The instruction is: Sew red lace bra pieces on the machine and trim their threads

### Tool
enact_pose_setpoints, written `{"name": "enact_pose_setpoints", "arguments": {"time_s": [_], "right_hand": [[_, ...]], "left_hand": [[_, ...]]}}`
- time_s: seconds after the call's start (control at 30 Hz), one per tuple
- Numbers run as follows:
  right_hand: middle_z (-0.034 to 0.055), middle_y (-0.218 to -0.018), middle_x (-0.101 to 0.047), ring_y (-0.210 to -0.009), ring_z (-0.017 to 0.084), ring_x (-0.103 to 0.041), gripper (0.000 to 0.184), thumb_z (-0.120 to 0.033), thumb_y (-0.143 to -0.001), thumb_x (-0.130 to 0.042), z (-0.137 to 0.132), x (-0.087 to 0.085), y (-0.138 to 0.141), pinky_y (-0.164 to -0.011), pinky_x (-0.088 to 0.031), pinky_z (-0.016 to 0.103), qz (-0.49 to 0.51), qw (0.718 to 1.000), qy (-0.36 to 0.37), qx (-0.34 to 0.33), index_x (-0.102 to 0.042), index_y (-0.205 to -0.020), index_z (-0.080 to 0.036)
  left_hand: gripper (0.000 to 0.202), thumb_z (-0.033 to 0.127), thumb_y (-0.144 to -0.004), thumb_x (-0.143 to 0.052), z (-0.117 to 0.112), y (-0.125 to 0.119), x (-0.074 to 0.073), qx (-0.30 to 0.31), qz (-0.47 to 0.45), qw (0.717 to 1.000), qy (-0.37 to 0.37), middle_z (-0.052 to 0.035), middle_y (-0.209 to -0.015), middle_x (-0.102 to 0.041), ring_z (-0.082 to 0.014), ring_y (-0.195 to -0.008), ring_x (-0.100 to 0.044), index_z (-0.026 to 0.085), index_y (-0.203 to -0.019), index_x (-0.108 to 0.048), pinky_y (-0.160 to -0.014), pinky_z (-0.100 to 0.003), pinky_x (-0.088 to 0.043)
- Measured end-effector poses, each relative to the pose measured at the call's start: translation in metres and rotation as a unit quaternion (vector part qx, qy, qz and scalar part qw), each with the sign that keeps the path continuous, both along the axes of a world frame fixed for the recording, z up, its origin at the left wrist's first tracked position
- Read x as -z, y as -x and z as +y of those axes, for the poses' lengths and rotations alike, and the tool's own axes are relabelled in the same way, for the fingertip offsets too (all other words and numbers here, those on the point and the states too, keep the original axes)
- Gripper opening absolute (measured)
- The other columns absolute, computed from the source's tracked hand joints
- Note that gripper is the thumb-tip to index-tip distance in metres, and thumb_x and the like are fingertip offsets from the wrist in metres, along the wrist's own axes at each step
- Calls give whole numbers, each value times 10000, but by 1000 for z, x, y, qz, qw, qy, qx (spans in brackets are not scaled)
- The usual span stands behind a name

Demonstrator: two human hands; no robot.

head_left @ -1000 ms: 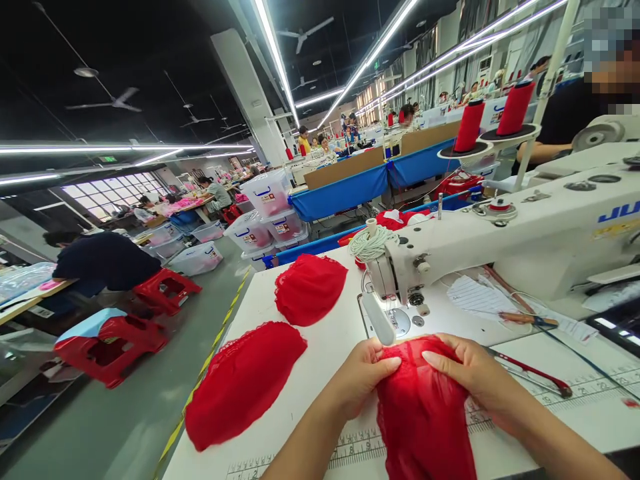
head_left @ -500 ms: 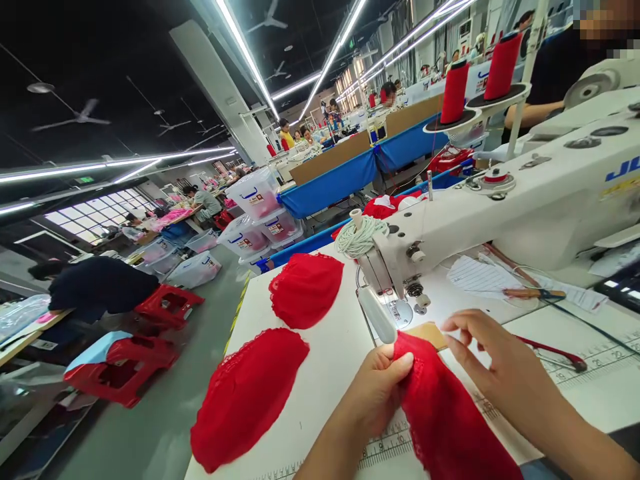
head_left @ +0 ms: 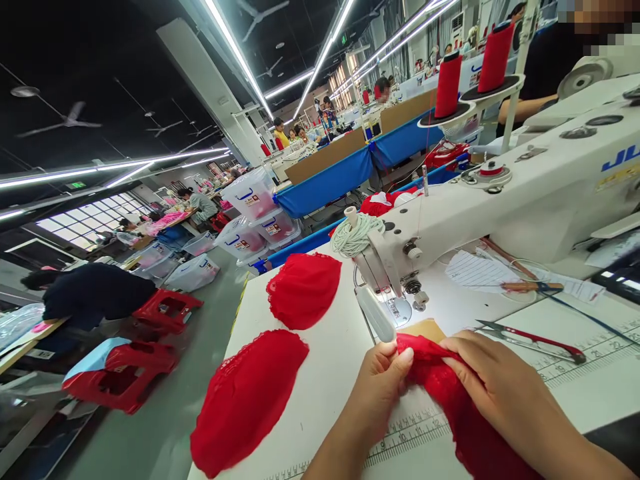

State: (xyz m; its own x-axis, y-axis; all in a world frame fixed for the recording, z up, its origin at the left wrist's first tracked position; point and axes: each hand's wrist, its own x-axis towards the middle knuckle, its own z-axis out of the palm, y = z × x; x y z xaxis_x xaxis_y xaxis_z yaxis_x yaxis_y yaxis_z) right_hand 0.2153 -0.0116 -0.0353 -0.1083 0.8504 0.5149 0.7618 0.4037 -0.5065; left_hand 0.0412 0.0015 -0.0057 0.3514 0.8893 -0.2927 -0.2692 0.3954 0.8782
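Two bare hands worked on one red cloth. The left grip was clamped on its near-left end, thumb laid on top and fingers curled below. The right grip was closed too, its fingertips pinching a fold of the same cloth a little to the right. From between the hands the cloth ran down toward the bottom edge, partly covered by the right grip, with one lacy edge showing. It was above the counter, on the near side of the machine, short of the needle plate.

One tan piece showed just beyond the cloth, partly hidden. To the right of the right grip lay one pair of snips, blades spread. A printed scale crossed the counter under the arms.

Left of the hands, two more red pieces lay flat and well apart from the held cloth: a smaller one farther off, a larger one nearer.

On the machine's head sat one coil of pale cord. Under its arm were two papers, one ruled, one partly covered, and one wooden handle. Behind stood two red spools.

Farther left, two red stools stood on the floor, the nearer bearing one light-blue cover.
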Motion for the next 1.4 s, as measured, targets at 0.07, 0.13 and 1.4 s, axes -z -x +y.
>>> {"name": "enact_pose_setpoints", "arguments": {"time_s": [0.07,0.13,1.4], "right_hand": [[36,-811,-674,-684,221,-650,257,-302,-925,-356,1,3,-3,-575,-511,362,-14,1000,15,-13,-599,-853,-260],[34,-825,-667,-693,219,-643,234,-290,-921,-366,1,5,-5,-585,-512,366,-21,999,38,-23,-590,-862,-262],[50,-946,-663,-766,206,-623,223,-444,-874,-479,-1,-6,-15,-527,-495,292,146,986,78,10,-594,-953,-270]], "left_hand": [[332,416,-740,-734,0,1,0,-26,37,999,-16,-38,-709,-649,-108,-618,-532,112,-871,-706,-630,-226,-413],[319,418,-728,-738,1,3,1,-31,59,997,-27,-14,-631,-601,-83,-554,-478,107,-789,-702,-565,-203,-384],[262,312,-678,-781,4,6,1,3,62,998,-27,-43,-686,-655,-101,-586,-539,98,-807,-702,-600,-215,-423]]}}
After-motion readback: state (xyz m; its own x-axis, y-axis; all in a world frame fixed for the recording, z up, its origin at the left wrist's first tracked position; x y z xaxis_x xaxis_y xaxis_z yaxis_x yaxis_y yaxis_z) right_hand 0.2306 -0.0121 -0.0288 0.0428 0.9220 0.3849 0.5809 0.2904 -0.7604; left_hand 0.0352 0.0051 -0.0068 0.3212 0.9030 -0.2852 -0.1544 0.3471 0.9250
